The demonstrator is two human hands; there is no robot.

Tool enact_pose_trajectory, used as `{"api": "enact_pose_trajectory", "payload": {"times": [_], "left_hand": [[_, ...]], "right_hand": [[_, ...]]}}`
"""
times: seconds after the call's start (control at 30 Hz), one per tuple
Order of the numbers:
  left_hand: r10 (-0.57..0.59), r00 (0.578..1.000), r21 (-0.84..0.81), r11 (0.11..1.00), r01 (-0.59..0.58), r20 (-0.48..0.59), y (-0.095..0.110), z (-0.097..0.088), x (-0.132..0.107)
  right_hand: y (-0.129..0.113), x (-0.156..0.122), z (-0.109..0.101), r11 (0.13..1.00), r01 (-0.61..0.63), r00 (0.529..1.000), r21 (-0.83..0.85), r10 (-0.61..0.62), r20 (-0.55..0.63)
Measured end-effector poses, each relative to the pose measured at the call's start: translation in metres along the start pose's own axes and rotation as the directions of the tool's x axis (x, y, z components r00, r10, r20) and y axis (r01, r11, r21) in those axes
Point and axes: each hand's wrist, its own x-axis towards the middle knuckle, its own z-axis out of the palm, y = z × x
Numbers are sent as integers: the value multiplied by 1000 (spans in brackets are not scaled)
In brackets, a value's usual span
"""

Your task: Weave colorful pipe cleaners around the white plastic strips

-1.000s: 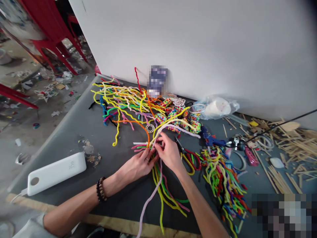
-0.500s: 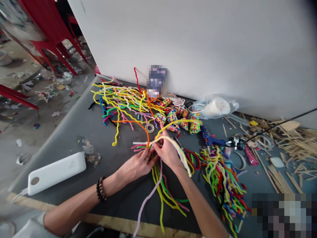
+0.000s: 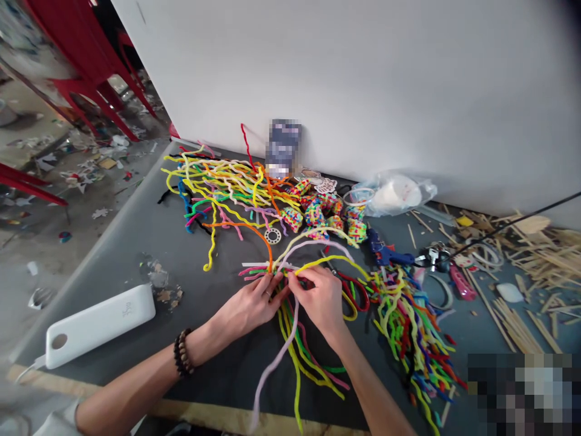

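Both hands meet at the middle of a dark grey table (image 3: 136, 242) over a small bundle of coloured pipe cleaners (image 3: 299, 345). My left hand (image 3: 252, 306), with a bead bracelet on the wrist, presses and pinches the bundle where the strands cross. My right hand (image 3: 320, 297) pinches a yellow pipe cleaner (image 3: 338, 261) that arches up and to the right beside a lilac one. The bundle's loose ends trail toward me over the table's front edge.
A big heap of pipe cleaners (image 3: 218, 181) lies at the back left, another pile (image 3: 408, 327) to the right. Red-handled scissors (image 3: 351, 287), a blue glue gun (image 3: 385, 251), beaded pieces (image 3: 318, 215), a white power bank (image 3: 97, 324), a plastic bag (image 3: 394, 197) and wooden sticks (image 3: 535, 272) surround them.
My right hand swung the yellow strand over the bundle to the right, then came back to pinch it at the crossing. My left hand has stayed on the bundle.
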Motion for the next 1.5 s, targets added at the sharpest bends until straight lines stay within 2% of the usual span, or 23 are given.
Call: {"api": "enact_pose_trajectory", "payload": {"times": [0.23, 0.37, 0.47, 0.6, 0.8, 0.9, 1.13, 1.37, 1.5], "left_hand": [[19, 998, -4, 1000, -19, -60, -2, 2, 0], [13, 989, -35, 999, -19, -147, -5, 8, -4], [11, 981, -64, 998, -24, -194, -8, 15, -9], [-8, 982, -147, 989, -20, -187, -11, 25, -14], [-74, 976, -378, 926, -10, -205, -19, 29, -18], [-102, 978, -441, 897, 10, -185, -21, 25, -16], [-83, 988, -200, 978, 56, -130, -8, 19, -12], [-97, 995, -252, 964, 89, -16, -4, 5, -4], [-59, 996, -169, 983, 68, 62, 1, -4, 2]], "right_hand": [[4, -15, 5, 970, 238, 971, -59, -237, 13], [5, -20, 4, 941, 306, 952, -146, -300, 61], [4, -25, 4, 937, 307, 952, -164, -302, 56], [1, -36, 9, 964, 225, 974, -140, -228, -7], [-3, -44, 17, 968, 206, 976, -143, -213, -39], [-4, -46, 21, 964, 205, 976, -172, -213, -33], [-9, -54, 26, 943, 212, 973, -258, -228, -33], [-12, -64, 17, 933, 222, 973, -284, -232, -1], [-11, -72, 12, 887, 338, 939, -314, -342, 44]]}}
